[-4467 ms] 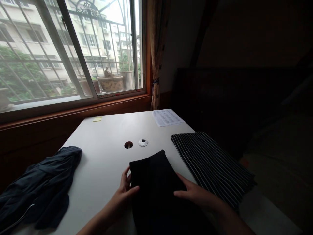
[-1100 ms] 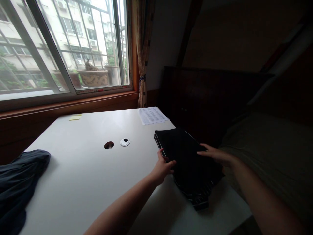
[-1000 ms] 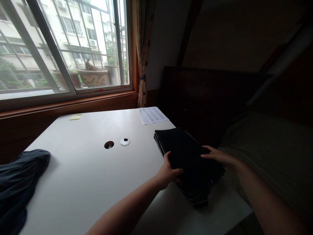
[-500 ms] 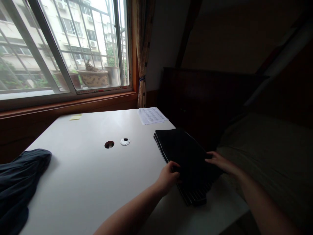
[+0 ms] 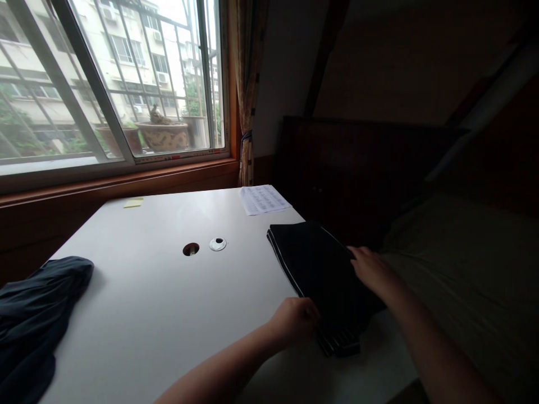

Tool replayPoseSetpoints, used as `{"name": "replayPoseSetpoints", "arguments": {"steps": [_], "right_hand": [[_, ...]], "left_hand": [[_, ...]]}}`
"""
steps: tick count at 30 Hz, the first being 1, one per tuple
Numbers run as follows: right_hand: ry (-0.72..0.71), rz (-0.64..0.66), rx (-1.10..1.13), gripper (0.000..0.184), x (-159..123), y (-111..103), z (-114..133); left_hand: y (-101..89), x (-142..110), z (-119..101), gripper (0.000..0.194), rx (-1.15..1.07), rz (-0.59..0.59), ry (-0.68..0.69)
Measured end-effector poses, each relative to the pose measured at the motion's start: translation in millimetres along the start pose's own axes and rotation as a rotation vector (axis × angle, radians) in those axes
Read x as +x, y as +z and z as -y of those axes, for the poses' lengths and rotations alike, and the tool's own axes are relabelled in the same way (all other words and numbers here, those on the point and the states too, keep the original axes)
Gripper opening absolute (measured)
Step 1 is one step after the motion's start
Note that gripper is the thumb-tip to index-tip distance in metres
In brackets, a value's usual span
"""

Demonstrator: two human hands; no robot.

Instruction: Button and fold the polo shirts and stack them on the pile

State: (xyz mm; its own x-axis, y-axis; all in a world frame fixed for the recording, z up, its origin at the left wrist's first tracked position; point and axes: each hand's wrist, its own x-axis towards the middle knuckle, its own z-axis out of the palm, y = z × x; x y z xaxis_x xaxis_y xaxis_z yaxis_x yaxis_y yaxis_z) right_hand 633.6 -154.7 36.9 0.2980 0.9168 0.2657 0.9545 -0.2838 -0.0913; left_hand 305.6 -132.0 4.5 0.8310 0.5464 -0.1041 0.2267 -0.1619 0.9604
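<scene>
A black garment with white piping along its edges and a striped band at its near end lies folded on the right side of the white table. My left hand is closed at its lower left edge, fingers curled in toward the dark cloth; the fingertips are partly hidden. On the opposite edge, my right hand has its fingers on the cloth, bent over the right side. Its thumb is hard to make out in the dim light.
A dark blue cloth lies at the table's left edge. Printed sheets and a yellow note rest near the far edge. A cable hole and a round cap are mid-table.
My left hand has slid down the garment's left edge toward me. My right hand has moved slightly up and left along the right edge. The garment looks nearly unchanged.
</scene>
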Motion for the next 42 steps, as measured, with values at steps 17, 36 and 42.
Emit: {"name": "replayPoseSetpoints", "arguments": {"steps": [17,36,42], "right_hand": [[-0.473,0.162,0.122,0.070,87.3,74.6,178.3],[0.005,0.289,-0.001,0.067,131.8,68.2,59.9],[0.071,0.178,-0.028,0.067,130.6,62.6,58.9]], "left_hand": [[-80.2,-128.4,26.2,0.022,0.726,-0.201,0.403],[-105.5,-162.9,58.0,0.036,0.922,-0.320,0.331],[-104.6,-160.4,58.2,0.034,0.948,-0.301,0.301]]}}
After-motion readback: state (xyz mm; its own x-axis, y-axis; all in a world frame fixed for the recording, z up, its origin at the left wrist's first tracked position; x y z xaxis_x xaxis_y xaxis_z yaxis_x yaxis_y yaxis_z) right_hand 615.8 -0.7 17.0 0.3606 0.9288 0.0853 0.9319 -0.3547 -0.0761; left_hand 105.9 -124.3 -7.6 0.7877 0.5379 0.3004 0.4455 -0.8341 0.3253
